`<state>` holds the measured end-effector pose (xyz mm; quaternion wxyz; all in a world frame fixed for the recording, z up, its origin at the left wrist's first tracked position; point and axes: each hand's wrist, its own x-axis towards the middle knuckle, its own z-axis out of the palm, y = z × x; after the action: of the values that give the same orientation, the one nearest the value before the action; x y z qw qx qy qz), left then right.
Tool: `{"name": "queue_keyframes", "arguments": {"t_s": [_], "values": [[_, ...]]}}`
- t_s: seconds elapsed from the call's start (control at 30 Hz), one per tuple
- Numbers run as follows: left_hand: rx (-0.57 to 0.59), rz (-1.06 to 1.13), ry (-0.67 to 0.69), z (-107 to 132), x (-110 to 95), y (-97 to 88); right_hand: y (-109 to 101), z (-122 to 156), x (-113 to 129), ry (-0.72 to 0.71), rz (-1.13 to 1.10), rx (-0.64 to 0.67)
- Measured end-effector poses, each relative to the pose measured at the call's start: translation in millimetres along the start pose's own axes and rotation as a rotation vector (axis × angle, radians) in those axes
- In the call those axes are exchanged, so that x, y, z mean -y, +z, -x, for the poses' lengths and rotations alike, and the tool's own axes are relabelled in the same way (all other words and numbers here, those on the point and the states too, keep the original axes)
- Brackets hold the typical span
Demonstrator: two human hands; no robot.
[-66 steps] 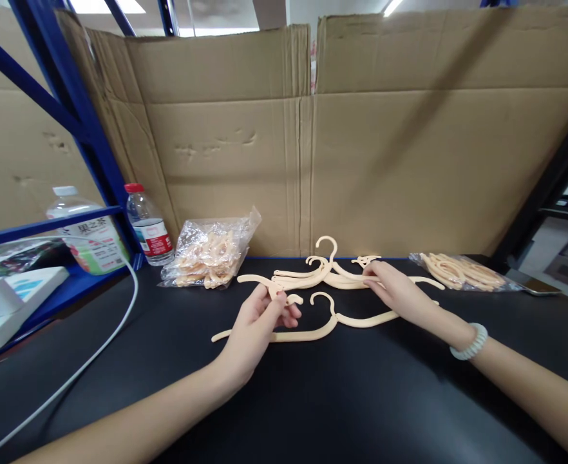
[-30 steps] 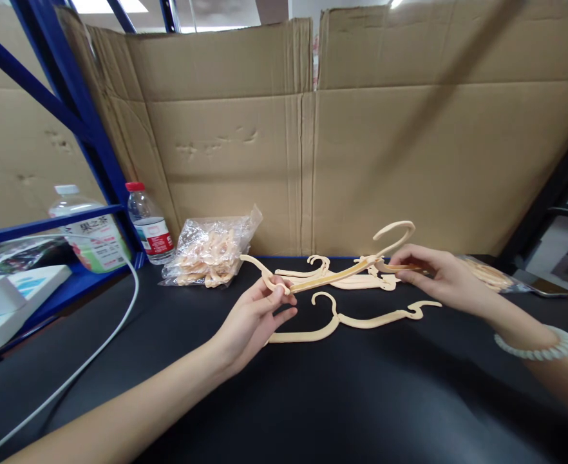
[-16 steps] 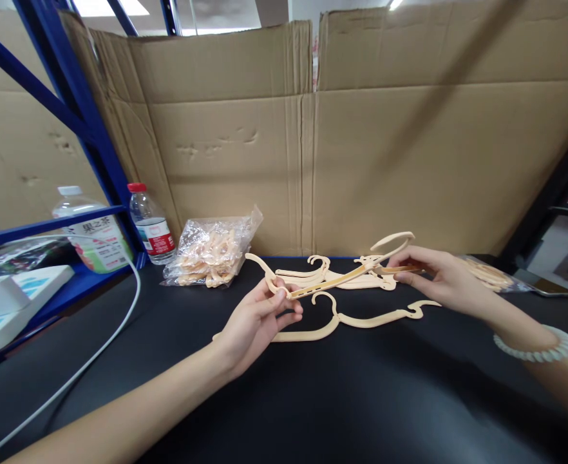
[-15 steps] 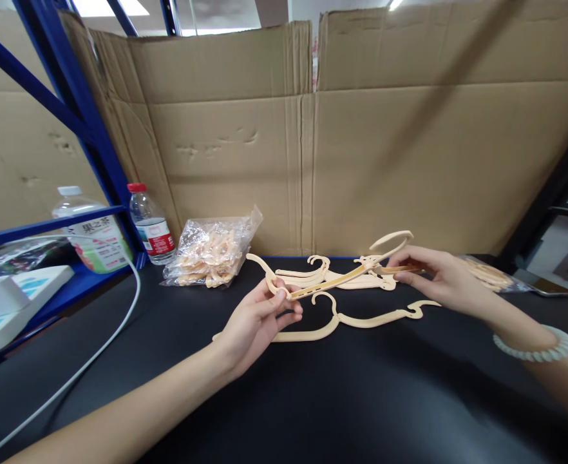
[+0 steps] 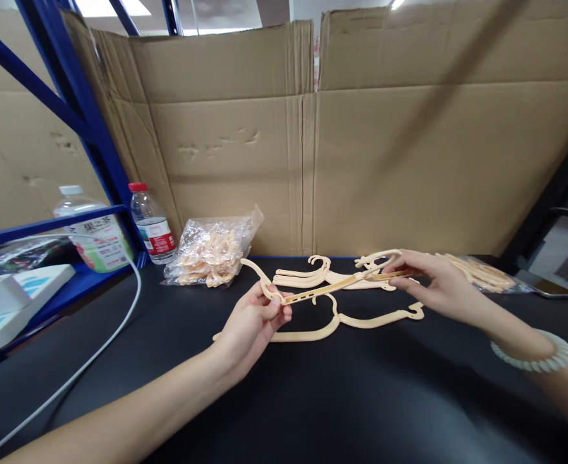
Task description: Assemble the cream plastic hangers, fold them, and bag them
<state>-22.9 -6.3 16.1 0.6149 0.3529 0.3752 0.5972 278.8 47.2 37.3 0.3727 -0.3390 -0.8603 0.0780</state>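
A beige plastic folding clothes hanger [image 5: 330, 289] is held up between my two hands above the black table. My left hand [image 5: 255, 316] pinches one end, where a curved tip rises past the fingers. Around the other arm, close to the hook, my right hand [image 5: 433, 283] is closed; its fingers hide part of the hanger. Beneath lies a second hanger [image 5: 375, 320], spread out flat, its left part partly behind my left hand. Several more beige hangers [image 5: 301, 278] lie together just behind, partly covered by the held one.
A clear bag of hanger parts [image 5: 211, 251] and a red-capped bottle [image 5: 152, 225] stand at the back left. Another bag of parts [image 5: 482, 274] and a phone-like slab [image 5: 547, 285] lie right. A white cable [image 5: 114, 335] crosses the table's left side. Cardboard [image 5: 236, 148] walls the back.
The held hanger's hook has swung down toward my right hand and now lies lower. Both hands have shifted slightly, the left one a little to the left.
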Motion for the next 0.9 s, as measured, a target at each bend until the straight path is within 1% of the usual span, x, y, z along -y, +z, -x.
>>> {"name": "queue_keyframes", "arguments": {"t_s": [0.27,0.43,0.53,0.67,0.73,0.9], "values": [[-0.090,-0.039,0.011,2.8,0.0,-0.6,4.1,0.1,5.5,-0.024,0.011,0.015],[-0.131,-0.051,0.030,2.0,0.8,-0.5,6.6,0.5,10.2,-0.004,0.033,0.017],[-0.155,-0.034,0.043,0.3,3.2,-1.3,7.5,0.1,13.8,0.014,0.045,0.004],[-0.214,0.009,0.027,-1.8,7.2,-2.9,9.3,-0.8,19.0,0.027,0.064,-0.008],[-0.215,0.028,0.027,-1.7,7.9,-2.9,10.1,-1.0,20.3,0.034,0.075,-0.012],[-0.175,0.079,0.068,-0.4,4.9,-1.3,11.2,-1.3,19.0,0.073,0.091,-0.038]]}}
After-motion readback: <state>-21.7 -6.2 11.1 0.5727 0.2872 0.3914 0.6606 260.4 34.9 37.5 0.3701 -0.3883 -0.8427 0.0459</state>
